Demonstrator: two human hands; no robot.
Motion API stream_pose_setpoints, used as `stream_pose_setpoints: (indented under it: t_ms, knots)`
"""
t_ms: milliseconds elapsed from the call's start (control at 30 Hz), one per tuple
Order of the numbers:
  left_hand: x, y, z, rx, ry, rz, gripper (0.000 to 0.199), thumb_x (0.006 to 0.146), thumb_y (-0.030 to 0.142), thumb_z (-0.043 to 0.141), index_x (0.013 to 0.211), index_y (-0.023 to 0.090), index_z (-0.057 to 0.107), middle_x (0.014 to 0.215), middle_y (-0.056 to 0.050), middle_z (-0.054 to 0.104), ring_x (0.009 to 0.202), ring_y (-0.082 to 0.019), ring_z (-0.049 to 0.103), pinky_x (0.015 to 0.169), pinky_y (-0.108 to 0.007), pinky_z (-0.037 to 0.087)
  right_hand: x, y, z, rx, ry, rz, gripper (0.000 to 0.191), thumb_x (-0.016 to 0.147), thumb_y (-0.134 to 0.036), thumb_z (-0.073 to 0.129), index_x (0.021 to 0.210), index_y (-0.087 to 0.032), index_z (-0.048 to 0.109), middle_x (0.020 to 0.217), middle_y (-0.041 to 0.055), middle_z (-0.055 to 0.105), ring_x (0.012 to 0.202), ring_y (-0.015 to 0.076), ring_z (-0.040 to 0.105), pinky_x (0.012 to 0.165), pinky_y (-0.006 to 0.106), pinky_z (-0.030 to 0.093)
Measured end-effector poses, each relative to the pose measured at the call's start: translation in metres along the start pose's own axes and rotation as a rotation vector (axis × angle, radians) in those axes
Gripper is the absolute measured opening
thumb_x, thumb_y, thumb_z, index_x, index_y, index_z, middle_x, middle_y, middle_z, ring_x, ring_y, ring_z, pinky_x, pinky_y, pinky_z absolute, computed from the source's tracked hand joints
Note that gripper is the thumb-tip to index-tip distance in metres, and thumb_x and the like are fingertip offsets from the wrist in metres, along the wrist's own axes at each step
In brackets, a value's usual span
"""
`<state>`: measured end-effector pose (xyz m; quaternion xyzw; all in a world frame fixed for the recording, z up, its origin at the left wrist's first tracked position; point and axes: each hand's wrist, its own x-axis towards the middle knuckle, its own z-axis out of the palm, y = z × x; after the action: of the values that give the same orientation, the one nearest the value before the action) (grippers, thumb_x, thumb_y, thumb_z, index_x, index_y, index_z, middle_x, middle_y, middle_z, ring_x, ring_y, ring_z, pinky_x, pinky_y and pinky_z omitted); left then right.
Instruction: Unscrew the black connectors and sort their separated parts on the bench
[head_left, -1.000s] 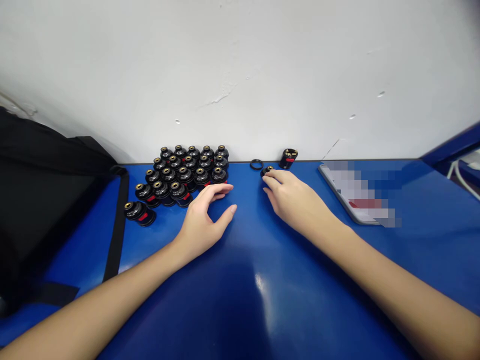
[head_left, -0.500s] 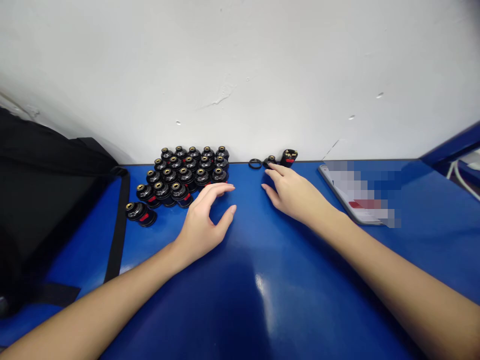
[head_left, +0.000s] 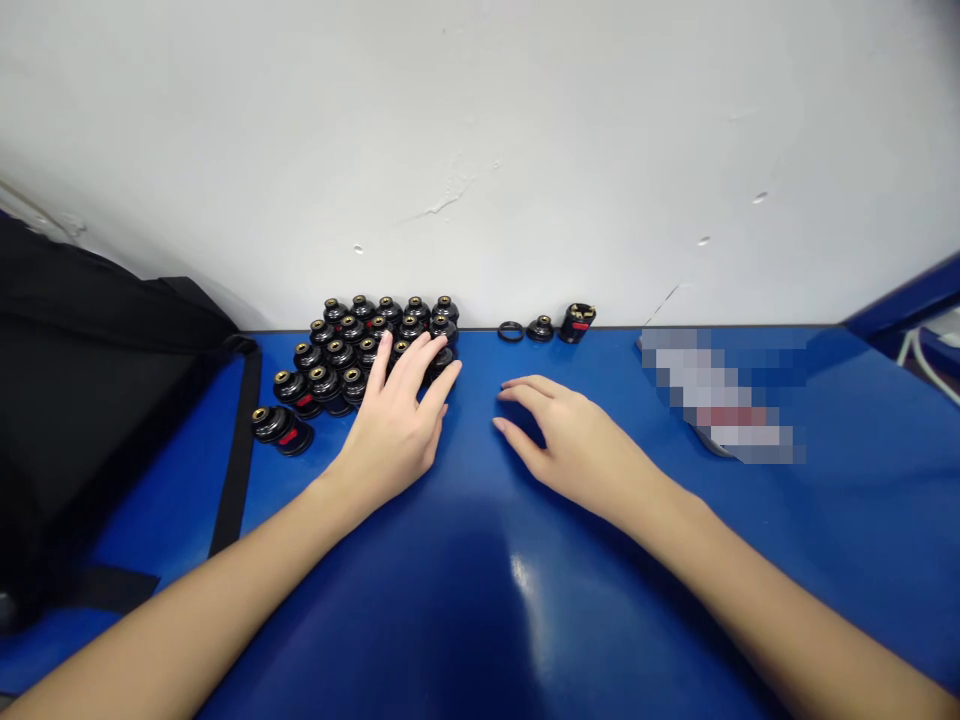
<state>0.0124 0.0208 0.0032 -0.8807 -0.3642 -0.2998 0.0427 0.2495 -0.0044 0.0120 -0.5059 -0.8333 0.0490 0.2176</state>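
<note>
My left hand (head_left: pixel 397 425) is open, palm down, its spread fingers over the front right of a group of black domed cylinders (head_left: pixel 325 385). Whether the fingertips touch them I cannot tell. Those cylinders have brass-coloured holes on top, and some show red marks. One black cylinder (head_left: pixel 283 430) leans at the group's near left corner. My right hand (head_left: pixel 574 435) hovers above the blue table, fingers curved and apart, holding nothing. Beyond it, by the wall, lie a thin black ring (head_left: pixel 511 340), a black domed cap (head_left: pixel 540 330) and an open-topped black cylinder (head_left: pixel 577 326) with brass-coloured contacts.
A black bag (head_left: pixel 97 370) with a strap (head_left: pixel 238 460) covers the left of the blue table (head_left: pixel 465 600). To the right lies a flat, pixelated device (head_left: pixel 720 400). A white wall (head_left: pixel 480 150) rises along the back edge.
My right hand has drawn back from the domed cap toward me, leaving it by the wall. My left hand has turned palm down, its fingers moving left over the black cylinders.
</note>
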Motion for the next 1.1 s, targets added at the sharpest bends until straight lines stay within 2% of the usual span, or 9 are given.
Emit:
stream_pose_setpoints:
  t_ms: [167,267,367,467,567,700,867,1033,1100]
  knots:
    - [-0.005,-0.01,0.007,-0.057,0.035,0.032,0.053,0.102,0.005,0.049,0.153,0.02,0.052,0.156,-0.02,0.051,0.147,-0.035,0.053,0.12,-0.056,0.051,-0.003,0.014,0.01,0.111,0.067,-0.026,0.023,0.104,-0.024,0.059,0.121,-0.016,0.072,0.121,0.0143,0.075,0.112,0.0308,0.074,0.103,0.05,0.061]
    - [-0.006,-0.012,0.007,-0.058,0.054,0.075,0.052,0.103,0.003,0.05,0.152,0.019,0.052,0.159,-0.021,0.047,0.148,-0.034,0.052,0.117,-0.053,0.054,-0.005,0.018,0.012,0.169,0.087,-0.039,0.021,0.104,-0.024,0.06,0.12,-0.017,0.071,0.12,0.013,0.076,0.112,0.0297,0.074,0.102,0.05,0.061]
    - [-0.004,-0.007,0.006,-0.11,0.126,0.09,0.042,0.102,0.004,0.056,0.141,0.019,0.06,0.148,-0.019,0.059,0.139,-0.031,0.06,0.116,-0.054,0.055,-0.005,0.018,0.013,0.224,0.099,-0.047,0.023,0.104,-0.025,0.061,0.124,-0.019,0.07,0.122,0.0128,0.076,0.114,0.0302,0.073,0.103,0.051,0.061]
    - [-0.003,0.002,0.007,-0.254,0.187,-0.019,0.032,0.099,0.011,0.069,0.129,0.021,0.065,0.128,-0.013,0.068,0.123,-0.025,0.068,0.108,-0.047,0.061,-0.005,0.014,0.014,0.361,0.098,-0.06,0.036,0.101,-0.031,0.069,0.135,-0.021,0.064,0.131,0.0122,0.074,0.121,0.0294,0.072,0.108,0.05,0.059]
    - [-0.004,0.011,0.009,-0.459,0.178,-0.203,0.028,0.094,0.021,0.079,0.119,0.021,0.067,0.119,-0.009,0.067,0.111,-0.021,0.071,0.089,-0.033,0.069,-0.005,0.009,0.015,0.585,0.063,-0.064,0.05,0.097,-0.035,0.075,0.143,-0.026,0.059,0.136,0.0086,0.072,0.122,0.0256,0.073,0.108,0.044,0.061]
    - [-0.005,0.014,0.01,-0.629,0.099,-0.312,0.028,0.093,0.028,0.08,0.116,0.021,0.067,0.113,-0.006,0.066,0.103,-0.017,0.072,0.079,-0.026,0.068,-0.007,0.004,0.014,0.79,0.036,0.016,0.036,0.099,-0.034,0.072,0.134,-0.026,0.064,0.125,0.0063,0.077,0.107,0.0217,0.078,0.099,0.039,0.066]
    - [-0.007,0.011,0.012,-0.643,0.0,-0.204,0.037,0.096,0.027,0.075,0.13,0.02,0.061,0.119,-0.008,0.07,0.102,-0.018,0.07,0.085,-0.029,0.064,-0.007,0.008,0.015,0.909,0.0,0.181,0.037,0.098,-0.045,0.072,0.125,-0.024,0.06,0.1,0.0056,0.079,0.083,0.0208,0.079,0.081,0.037,0.068]
    - [-0.008,0.013,0.012,-0.554,-0.062,-0.172,0.03,0.104,0.025,0.063,0.132,0.017,0.059,0.117,-0.009,0.071,0.086,-0.015,0.068,0.078,-0.029,0.06,-0.005,0.011,0.015,0.907,-0.046,0.225,0.036,0.096,-0.054,0.072,0.109,-0.022,0.063,0.085,0.0035,0.074,0.077,0.0193,0.074,0.073,0.033,0.063]
    - [-0.007,0.015,0.01,-0.534,-0.091,-0.18,0.026,0.106,0.025,0.058,0.13,0.016,0.058,0.114,-0.009,0.071,0.088,-0.017,0.068,0.079,-0.03,0.059,-0.005,0.011,0.016,0.933,-0.06,0.229,0.037,0.095,-0.054,0.073,0.107,-0.021,0.063,0.085,0.0035,0.073,0.077,0.0189,0.073,0.073,0.033,0.061]
